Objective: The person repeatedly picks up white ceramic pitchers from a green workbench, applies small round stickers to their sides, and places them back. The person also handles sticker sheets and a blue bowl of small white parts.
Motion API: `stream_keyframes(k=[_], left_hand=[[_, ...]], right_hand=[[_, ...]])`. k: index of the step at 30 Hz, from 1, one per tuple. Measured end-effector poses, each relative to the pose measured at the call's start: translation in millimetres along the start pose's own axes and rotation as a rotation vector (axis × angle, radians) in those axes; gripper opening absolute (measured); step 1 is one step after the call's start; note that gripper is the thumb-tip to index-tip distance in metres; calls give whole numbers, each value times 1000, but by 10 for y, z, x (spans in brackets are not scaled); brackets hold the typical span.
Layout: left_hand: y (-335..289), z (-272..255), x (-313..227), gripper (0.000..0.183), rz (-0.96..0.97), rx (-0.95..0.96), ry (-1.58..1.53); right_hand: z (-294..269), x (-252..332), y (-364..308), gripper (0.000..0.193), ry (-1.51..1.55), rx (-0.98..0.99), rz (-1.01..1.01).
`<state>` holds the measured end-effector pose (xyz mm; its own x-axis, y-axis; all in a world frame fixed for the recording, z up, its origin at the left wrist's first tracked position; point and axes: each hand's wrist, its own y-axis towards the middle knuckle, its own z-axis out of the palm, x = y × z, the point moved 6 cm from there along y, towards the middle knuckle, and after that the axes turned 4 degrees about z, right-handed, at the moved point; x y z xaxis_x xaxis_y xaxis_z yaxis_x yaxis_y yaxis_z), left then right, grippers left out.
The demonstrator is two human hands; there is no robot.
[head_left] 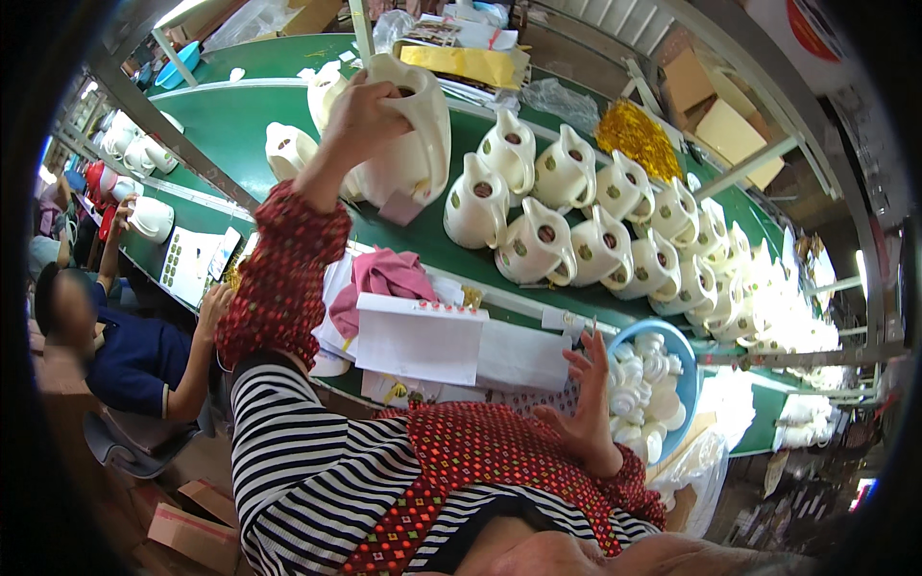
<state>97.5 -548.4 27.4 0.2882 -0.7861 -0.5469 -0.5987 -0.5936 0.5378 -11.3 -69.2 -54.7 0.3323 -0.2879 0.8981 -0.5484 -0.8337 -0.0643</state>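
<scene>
My left hand [357, 127] reaches far forward, its fingers wrapped round the upper part of a large cream-white plastic jug [423, 144]. That jug stands over the green bench, beside other white jugs [290, 151] on its left. My right hand [584, 408] is raised near my body with its fingers apart and no clear object in it. It hovers between white paper sheets [523, 358] and a blue basin [693, 370] of white plastic parts [645, 384]. A white sheet with a row of small red dots [418, 341] lies on the bench edge in front of me.
Rows of white jugs with small green and dark stickers [538, 245] fill the bench to the right. A pink cloth [384, 280] lies near the sheets. Gold tinsel-like material [639, 139] sits behind. A co-worker in a navy shirt [144, 336] sits at left. Metal posts [362, 34] rise from the bench.
</scene>
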Motion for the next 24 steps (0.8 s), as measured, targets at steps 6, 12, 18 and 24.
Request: stream_keyframes(k=[6,12,18,24], left_hand=[[479,1104,1056,43,-144,-3,248],[346,2381,1728,40,-100,5,200],[192,2726,1834,82,-201,213,245],[154,1531,1777,89,-125,368,640]], right_hand=[[0,-111,266,120,11,7,17],[15,-288,469,112,-24,17,97],[45,-384,630,110,-12,27,167],[120,-483,643,108,49,31,140]])
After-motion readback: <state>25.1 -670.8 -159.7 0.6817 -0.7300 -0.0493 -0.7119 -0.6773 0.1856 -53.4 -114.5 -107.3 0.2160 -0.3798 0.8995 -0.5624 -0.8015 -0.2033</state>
